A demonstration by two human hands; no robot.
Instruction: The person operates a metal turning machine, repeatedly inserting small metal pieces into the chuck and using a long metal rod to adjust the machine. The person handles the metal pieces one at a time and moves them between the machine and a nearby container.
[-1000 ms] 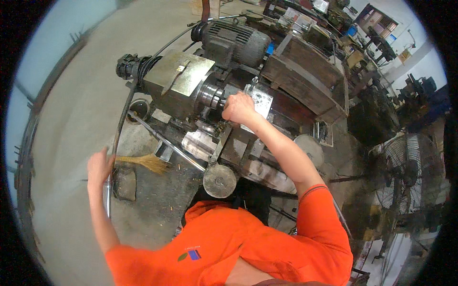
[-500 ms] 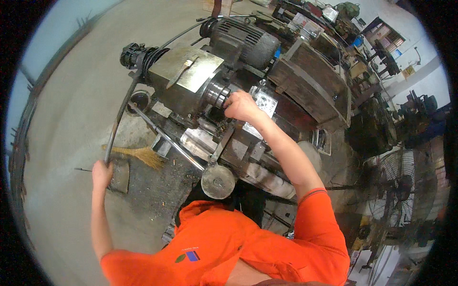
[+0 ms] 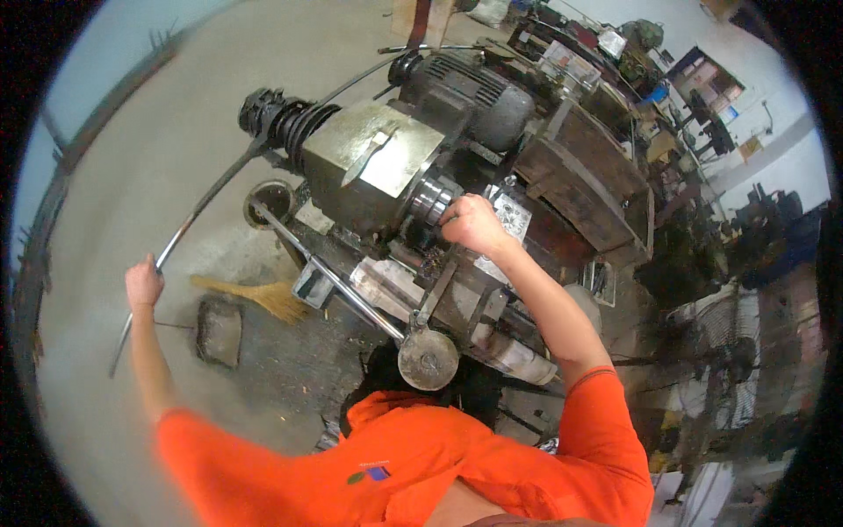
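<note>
Left grip [image 3: 144, 284]: fingers curled round a long metal bar [image 3: 211, 199], out over the floor, well to the left of the machine. Bar's long axis sloped; from the grip it ran away and to the right, up to a black ribbed hub [image 3: 260, 112] at the left end of the metal housing [image 3: 347, 195]. A shorter tail passed the grip toward me, down-left. My left was plainly the nearer hand to it; the right stood well apart, past the housing's opposite end.

Right grip [image 3: 472, 221]: bunched beside the shiny steel collar [image 3: 432, 200] at the housing's right end. Fingertips hidden from me, so I could not tell whether they pinched anything.

A brush-like tool [image 3: 364, 160] lay across the housing's top, its tail reaching the near edge.

Containers: a round pot [image 3: 249, 211] stood near the housing's left corner, dark inside, one end of a bright steel rod [image 3: 351, 297] over its mouth. A small grey tray [image 3: 303, 292] sat beneath that rod, contents unclear. On the floor, near the left grip, a dark pan [image 3: 219, 332] beside a straw broom [image 3: 279, 300]. Large crate [image 3: 562, 171] behind the machine's right side; inside not readable.
</note>
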